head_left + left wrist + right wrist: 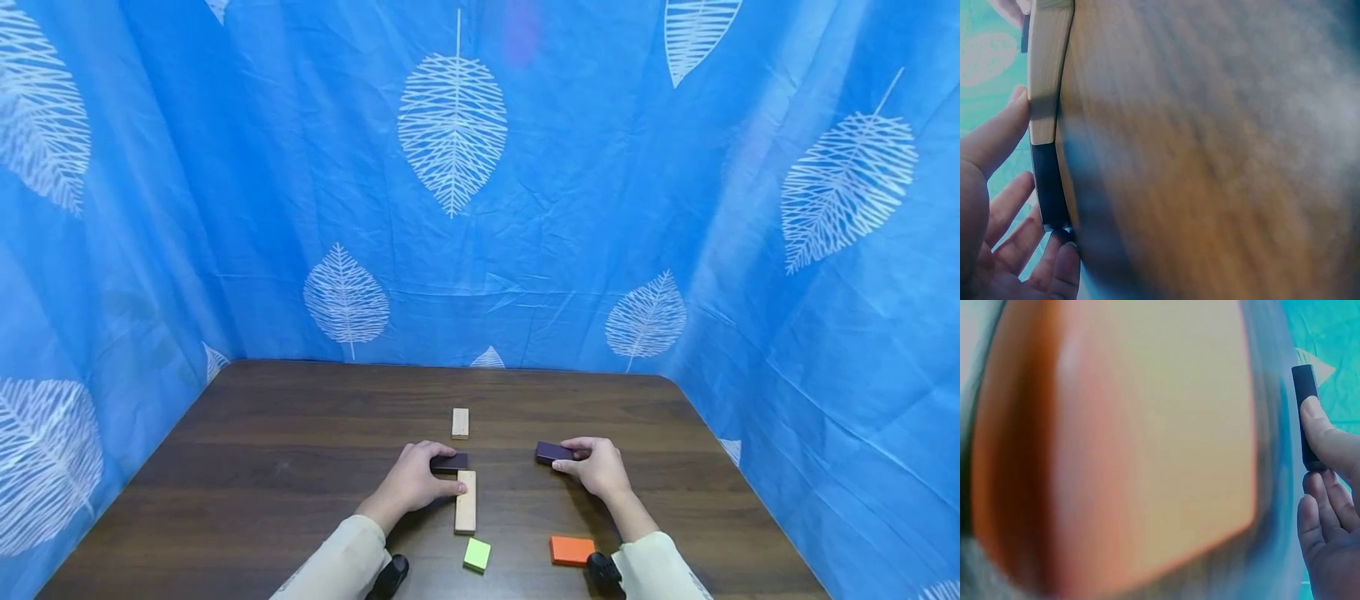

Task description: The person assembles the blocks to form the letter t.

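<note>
In the head view, my left hand (412, 481) spans a dark rectangular block (449, 464), its fingers along the far side. Its thumb touches the top end of a light wooden block (466, 508), which lies lengthwise against the dark one. The left wrist view shows this dark block (1051, 187) and the light block (1047, 69) end to end, the fingers curling about the dark end. To the right, my right hand (600, 468) grips a dark purple block (553, 452) between thumb and fingers. In the right wrist view, the thumb presses that block's (1304, 381) side.
A short light wooden block (460, 423) lies beyond the hands. Nearer me are a lime-green block (476, 555) and an orange block (572, 550), the latter beside the right wrist. A blue leaf-patterned curtain (525, 208) hangs around the brown wooden table (300, 417).
</note>
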A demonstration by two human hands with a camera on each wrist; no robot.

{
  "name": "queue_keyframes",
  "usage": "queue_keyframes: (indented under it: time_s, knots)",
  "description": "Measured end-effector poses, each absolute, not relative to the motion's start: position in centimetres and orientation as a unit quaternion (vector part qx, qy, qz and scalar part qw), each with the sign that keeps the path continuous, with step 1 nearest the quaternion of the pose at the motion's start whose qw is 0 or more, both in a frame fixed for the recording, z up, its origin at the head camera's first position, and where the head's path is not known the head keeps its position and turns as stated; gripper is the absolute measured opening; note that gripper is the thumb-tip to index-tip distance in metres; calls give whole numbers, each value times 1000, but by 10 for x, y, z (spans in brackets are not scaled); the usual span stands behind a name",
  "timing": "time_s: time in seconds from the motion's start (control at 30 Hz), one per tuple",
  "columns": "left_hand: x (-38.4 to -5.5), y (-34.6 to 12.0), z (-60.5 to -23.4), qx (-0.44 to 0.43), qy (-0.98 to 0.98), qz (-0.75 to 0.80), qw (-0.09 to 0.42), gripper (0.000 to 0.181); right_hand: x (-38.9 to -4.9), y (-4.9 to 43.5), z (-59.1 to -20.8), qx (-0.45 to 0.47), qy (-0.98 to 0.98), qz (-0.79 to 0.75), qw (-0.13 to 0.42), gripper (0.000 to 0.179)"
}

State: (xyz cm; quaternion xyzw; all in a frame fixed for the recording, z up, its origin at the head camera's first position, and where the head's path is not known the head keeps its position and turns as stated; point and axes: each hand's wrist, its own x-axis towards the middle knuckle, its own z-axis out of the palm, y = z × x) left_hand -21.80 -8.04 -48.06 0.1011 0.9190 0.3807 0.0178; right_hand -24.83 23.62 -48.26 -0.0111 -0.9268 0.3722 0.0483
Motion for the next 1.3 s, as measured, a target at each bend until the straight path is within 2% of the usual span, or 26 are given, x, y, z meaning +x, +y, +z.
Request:
queue_keyframes:
  time_s: [0.53, 1.03, 1.3]
  knots:
    - [-218, -81, -480, 111, 918, 381, 14, 57, -247, 206, -468, 12, -920, 390, 21, 31]
    - [-216, -86, -480, 90, 922, 376, 22, 58, -250, 179, -472, 59, -907, 417, -6, 34]
    - [-218, -82, -480, 98, 922, 374, 18, 57, -252, 173, -467, 73, -905, 418, -2, 34]
